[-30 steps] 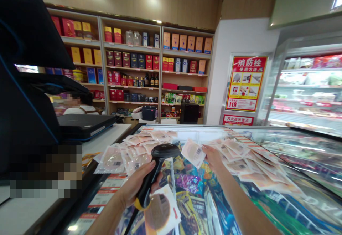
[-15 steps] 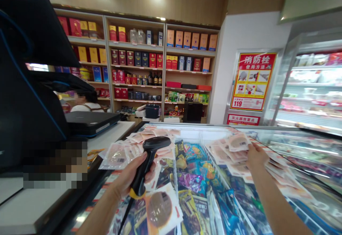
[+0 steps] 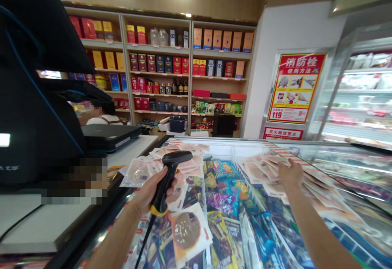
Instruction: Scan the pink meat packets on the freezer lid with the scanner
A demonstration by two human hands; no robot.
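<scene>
My left hand (image 3: 159, 189) is wrapped around the handle of a black barcode scanner (image 3: 167, 183) with a yellow lower end, its head pointing right and a cable trailing down. Beneath it lies a flat clear-and-white packet (image 3: 187, 230) with a round brownish item inside. More such packets (image 3: 139, 172) spread over the freezer glass behind and left of the scanner. Over on the right, my right hand (image 3: 290, 174) has its fingers closed at the edge of a flat packet (image 3: 277, 158), low over an overlapping pile of similar packets (image 3: 260, 170). Its fingertips are partly hidden.
Below the packets, the chest freezer (image 3: 225, 150) holds colourful bags (image 3: 220, 201) between wire dividers. A dark checkout machine (image 3: 33, 97) and white counter (image 3: 36, 224) stand left. A person (image 3: 105, 114) is behind it. Boxed goods line the shelves (image 3: 159, 75) at the back.
My right hand has lowered a packet from a raised, barcode-showing position onto the right pile. The scanner stays in my left hand, nearly unmoved. The view has shifted slightly.
</scene>
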